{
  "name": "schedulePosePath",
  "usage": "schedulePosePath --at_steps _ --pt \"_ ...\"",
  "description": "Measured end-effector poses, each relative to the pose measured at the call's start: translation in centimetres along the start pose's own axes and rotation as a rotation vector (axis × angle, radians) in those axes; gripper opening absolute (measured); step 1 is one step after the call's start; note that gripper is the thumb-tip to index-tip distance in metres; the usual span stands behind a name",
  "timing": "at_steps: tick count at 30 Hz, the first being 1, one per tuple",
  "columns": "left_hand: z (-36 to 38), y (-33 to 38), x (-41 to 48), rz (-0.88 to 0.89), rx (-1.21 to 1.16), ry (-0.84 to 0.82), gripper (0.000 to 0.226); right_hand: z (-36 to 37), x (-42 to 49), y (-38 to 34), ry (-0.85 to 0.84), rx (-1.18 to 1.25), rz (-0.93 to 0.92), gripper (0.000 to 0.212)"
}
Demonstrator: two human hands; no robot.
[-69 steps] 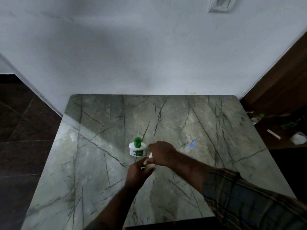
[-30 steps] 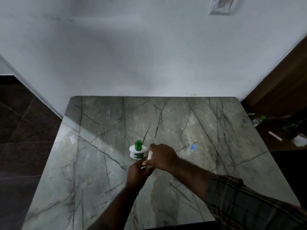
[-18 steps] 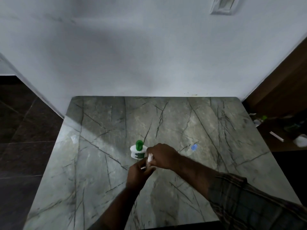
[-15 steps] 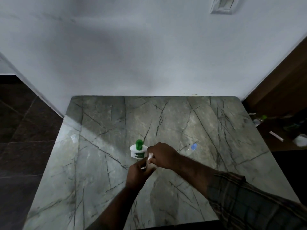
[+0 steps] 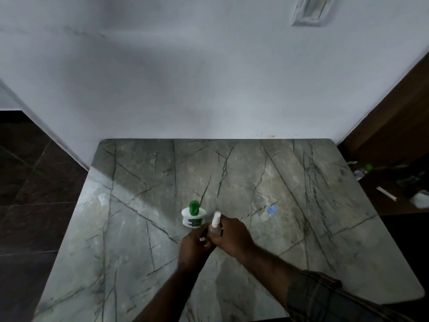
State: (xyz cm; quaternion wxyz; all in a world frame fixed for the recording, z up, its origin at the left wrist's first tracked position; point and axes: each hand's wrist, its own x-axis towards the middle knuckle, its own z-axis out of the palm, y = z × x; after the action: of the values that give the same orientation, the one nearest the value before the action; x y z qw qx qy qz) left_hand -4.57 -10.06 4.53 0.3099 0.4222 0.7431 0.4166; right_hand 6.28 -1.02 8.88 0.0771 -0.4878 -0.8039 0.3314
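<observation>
A small clear bottle with a white wick-like top [image 5: 216,220] is held upright over the marble table [image 5: 301,228]. My right hand [image 5: 232,235] grips its body from the right, and my left hand [image 5: 193,244] holds its lower part from the left. Both hands meet around it, hiding most of the bottle. Just behind and to the left stands a white device with a green knob [image 5: 193,214], apart from my hands.
A small blue cap [image 5: 271,209] lies on the table to the right. A white wall backs the table. Dark floor lies to the left. A dark lower surface at the right carries small items, including a white stick [image 5: 386,193].
The white top of the bottle now stands out above my right hand; earlier my hand covered most of it. Both hands stayed in place near the white device.
</observation>
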Motion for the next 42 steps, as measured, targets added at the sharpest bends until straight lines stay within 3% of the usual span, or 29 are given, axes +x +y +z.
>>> schedulePosePath --at_steps 5,10,14,16,17,19,23,26,32,38,40,42 --pt "-0.2 -1.3 -1.2 -0.126 0.053 0.029 0.052 0.1 1.1 2.7 0.116 -0.019 -0.001 0.044" --pt "-1.6 -4.5 -6.6 -0.233 0.151 -0.107 0.008 -0.3 3.5 5.0 0.161 -0.022 0.061 0.038" --pt "-2.6 -7.8 -10.6 -0.326 0.204 -0.174 0.031 0.2 4.6 6.3 0.101 -0.065 0.078 0.037" --pt "-2.5 -9.4 -11.0 -0.437 0.158 -0.146 0.068 0.6 4.8 7.0 0.074 -0.081 0.083 0.038" --pt "-2.5 -9.9 -11.4 -0.459 0.128 -0.136 0.072 0.7 4.9 7.3 0.064 -0.086 0.085 0.038" --pt "-2.2 -10.5 -12.0 -0.491 0.183 -0.057 0.05 1.1 4.9 7.7 0.053 -0.081 0.081 0.037" --pt "-2.8 -10.5 -13.1 -0.4 0.206 -0.154 0.022 1.5 4.9 8.2 0.065 -0.058 0.081 0.031" --pt "-3.1 -10.0 -12.4 -0.333 0.229 -0.134 0.018 1.6 5.2 8.5 0.041 -0.068 0.082 0.034" --pt "-3.0 -8.6 -11.6 -0.306 0.208 -0.142 0.021 1.5 4.2 9.1 0.015 0.076 0.162 0.083" --pt "-3.0 -8.2 -9.6 -0.248 0.201 -0.141 0.017 -3.3 2.7 9.9 0.436 -0.162 -0.004 0.045" --pt "-2.6 -7.9 -8.7 -0.251 0.199 -0.139 0.015 -5.4 3.0 10.8 0.464 -0.243 0.031 0.046" --pt "-2.0 -7.5 -8.0 -0.244 0.191 -0.136 0.015 -6.8 3.5 12.0 0.376 -0.215 0.136 0.047"
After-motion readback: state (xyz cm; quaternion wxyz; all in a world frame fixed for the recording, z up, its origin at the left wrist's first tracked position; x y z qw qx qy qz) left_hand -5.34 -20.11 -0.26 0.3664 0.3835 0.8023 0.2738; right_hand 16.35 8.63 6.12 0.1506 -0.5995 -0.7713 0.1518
